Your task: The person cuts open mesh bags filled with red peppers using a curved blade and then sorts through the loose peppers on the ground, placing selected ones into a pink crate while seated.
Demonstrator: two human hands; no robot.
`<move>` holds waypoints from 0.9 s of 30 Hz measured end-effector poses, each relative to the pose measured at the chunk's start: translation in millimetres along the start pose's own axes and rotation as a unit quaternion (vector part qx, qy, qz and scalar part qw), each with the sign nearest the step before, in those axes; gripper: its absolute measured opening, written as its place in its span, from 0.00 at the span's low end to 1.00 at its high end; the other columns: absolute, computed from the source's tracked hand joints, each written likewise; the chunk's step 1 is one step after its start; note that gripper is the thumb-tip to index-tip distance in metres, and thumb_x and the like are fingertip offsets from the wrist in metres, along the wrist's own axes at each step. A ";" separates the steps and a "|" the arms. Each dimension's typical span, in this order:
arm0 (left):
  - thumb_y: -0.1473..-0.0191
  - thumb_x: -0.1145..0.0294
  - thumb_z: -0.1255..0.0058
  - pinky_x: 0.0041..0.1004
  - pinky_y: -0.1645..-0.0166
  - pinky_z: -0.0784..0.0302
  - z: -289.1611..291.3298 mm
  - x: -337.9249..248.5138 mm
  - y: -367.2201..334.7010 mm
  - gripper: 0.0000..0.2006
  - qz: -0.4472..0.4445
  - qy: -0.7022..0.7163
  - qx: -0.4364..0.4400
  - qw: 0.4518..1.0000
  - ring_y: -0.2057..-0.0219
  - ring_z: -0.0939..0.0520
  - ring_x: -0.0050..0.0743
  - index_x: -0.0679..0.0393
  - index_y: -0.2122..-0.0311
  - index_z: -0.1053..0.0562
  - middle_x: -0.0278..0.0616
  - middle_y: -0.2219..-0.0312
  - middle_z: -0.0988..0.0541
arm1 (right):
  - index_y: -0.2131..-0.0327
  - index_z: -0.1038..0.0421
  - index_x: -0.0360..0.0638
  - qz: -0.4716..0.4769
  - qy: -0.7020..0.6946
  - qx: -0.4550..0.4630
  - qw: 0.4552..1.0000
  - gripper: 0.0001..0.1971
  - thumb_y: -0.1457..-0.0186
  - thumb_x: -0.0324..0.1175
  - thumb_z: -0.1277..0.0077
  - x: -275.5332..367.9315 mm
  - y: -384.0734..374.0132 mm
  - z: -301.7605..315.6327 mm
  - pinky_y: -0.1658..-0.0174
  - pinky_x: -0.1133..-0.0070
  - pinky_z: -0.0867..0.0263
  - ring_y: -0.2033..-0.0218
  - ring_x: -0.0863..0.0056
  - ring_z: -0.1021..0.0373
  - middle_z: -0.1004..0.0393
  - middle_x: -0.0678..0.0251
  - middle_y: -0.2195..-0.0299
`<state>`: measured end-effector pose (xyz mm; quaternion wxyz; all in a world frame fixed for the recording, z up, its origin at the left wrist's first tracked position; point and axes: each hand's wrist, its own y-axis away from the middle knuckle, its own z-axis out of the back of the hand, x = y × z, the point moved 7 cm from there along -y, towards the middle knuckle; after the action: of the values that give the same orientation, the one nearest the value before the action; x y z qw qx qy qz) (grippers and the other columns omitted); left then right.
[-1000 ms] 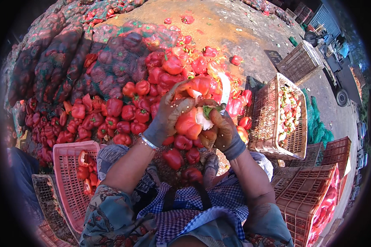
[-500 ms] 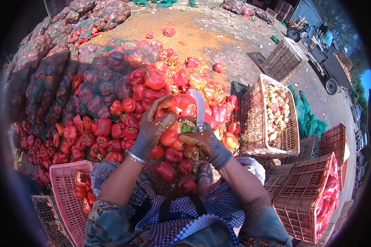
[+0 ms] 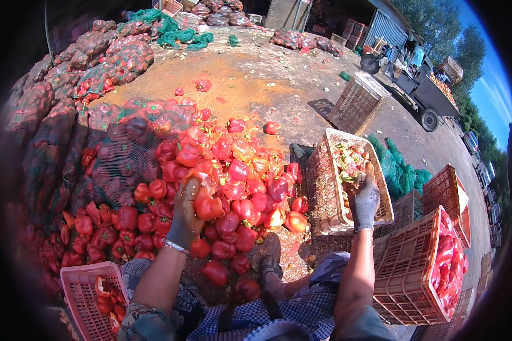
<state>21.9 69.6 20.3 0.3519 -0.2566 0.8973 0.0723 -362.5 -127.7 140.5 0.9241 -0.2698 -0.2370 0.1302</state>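
Observation:
My left hand (image 3: 183, 213), in a soiled grey glove, is closed round a cut red bell pepper (image 3: 208, 206) at the near side of the pepper heap. My right hand (image 3: 365, 198), gloved too, reaches over the tan plastic crate (image 3: 322, 193) at the right. Pale green and white pepper cores (image 3: 347, 158) lie in that crate. The right fingers are bent down over the cores, and what they hold is hard to make out. I cannot make out a knife blade now.
Whole red peppers (image 3: 227, 224) cover the ground before my feet. Full net sacks (image 3: 128, 153) lie at the left. A pink crate (image 3: 88, 295) with cut peppers stands near left, a crate of red peppers (image 3: 404, 273) near right. Green netting (image 3: 401, 170) lies beyond the core crate.
My hands were together at the pepper with a curved knife blade by the right one. The right hand has moved right to the core crate; the left keeps the pepper, slightly further left.

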 end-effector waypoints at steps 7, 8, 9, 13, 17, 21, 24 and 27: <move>0.36 0.52 0.60 0.40 0.60 0.20 -19.9 6.2 11.2 0.16 0.095 0.161 0.054 0.981 0.59 0.22 0.35 0.47 0.49 0.31 0.36 0.60 0.26 | 0.56 0.28 0.33 -0.157 -0.486 0.409 0.756 0.15 0.43 0.34 0.45 160.1 83.7 -72.3 0.86 0.83 0.41 0.88 0.82 0.35 0.33 0.72 0.83; 0.36 0.52 0.60 0.38 0.57 0.21 -18.5 6.9 12.3 0.17 0.067 0.112 0.063 0.989 0.57 0.23 0.34 0.49 0.49 0.31 0.37 0.59 0.26 | 0.54 0.29 0.33 -0.138 -0.517 0.420 0.733 0.17 0.41 0.36 0.46 182.8 95.4 -75.9 0.85 0.84 0.41 0.88 0.83 0.35 0.31 0.72 0.82; 0.36 0.52 0.59 0.37 0.54 0.22 -18.6 6.8 13.9 0.18 0.038 0.064 0.072 0.995 0.56 0.24 0.33 0.51 0.48 0.32 0.38 0.58 0.26 | 0.52 0.30 0.33 -0.119 -0.566 0.446 0.683 0.18 0.41 0.36 0.46 191.1 107.8 -90.7 0.86 0.85 0.41 0.87 0.83 0.35 0.30 0.72 0.80; 0.35 0.53 0.61 0.37 0.49 0.24 -19.5 6.5 14.1 0.22 -0.010 -0.105 0.082 0.991 0.52 0.24 0.33 0.56 0.42 0.37 0.42 0.52 0.27 | 0.49 0.32 0.36 -0.104 -0.579 0.536 0.605 0.23 0.42 0.41 0.45 214.0 134.7 -119.0 0.86 0.85 0.41 0.87 0.85 0.34 0.29 0.72 0.79; 0.35 0.57 0.63 0.32 0.48 0.27 -25.7 -4.8 23.7 0.20 -0.059 -0.206 0.059 0.975 0.53 0.24 0.28 0.61 0.46 0.33 0.41 0.54 0.25 | 0.47 0.34 0.39 -0.173 -0.592 0.620 0.484 0.26 0.43 0.45 0.44 223.9 154.4 -124.2 0.87 0.86 0.41 0.87 0.86 0.34 0.29 0.73 0.79; 0.37 0.62 0.55 0.29 0.45 0.30 -26.6 -4.6 26.2 0.20 -0.057 -0.198 0.035 0.978 0.51 0.25 0.26 0.62 0.45 0.34 0.39 0.52 0.26 | 0.49 0.34 0.39 -0.200 -0.594 0.610 0.485 0.23 0.44 0.39 0.42 222.0 163.5 -131.8 0.87 0.87 0.40 0.87 0.83 0.32 0.28 0.72 0.79; 0.39 0.64 0.53 0.29 0.44 0.31 -21.0 -0.3 23.7 0.19 -0.050 -0.182 0.042 0.981 0.51 0.26 0.24 0.62 0.46 0.33 0.38 0.53 0.26 | 0.50 0.34 0.38 -0.217 -0.611 0.587 0.484 0.23 0.46 0.36 0.40 225.3 164.1 -125.3 0.87 0.86 0.38 0.87 0.81 0.31 0.27 0.71 0.79; 0.40 0.66 0.51 0.28 0.44 0.31 -21.0 -2.6 21.5 0.19 -0.076 -0.243 0.029 0.967 0.50 0.27 0.24 0.62 0.46 0.33 0.38 0.53 0.26 | 0.52 0.34 0.37 -0.207 -0.610 0.563 0.518 0.23 0.47 0.36 0.38 221.2 161.4 -124.4 0.86 0.86 0.37 0.87 0.81 0.31 0.28 0.71 0.79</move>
<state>0.0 82.6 36.5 0.5713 -0.2882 0.7644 0.0793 -128.6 31.9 39.1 0.5126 0.5091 -0.6690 0.1746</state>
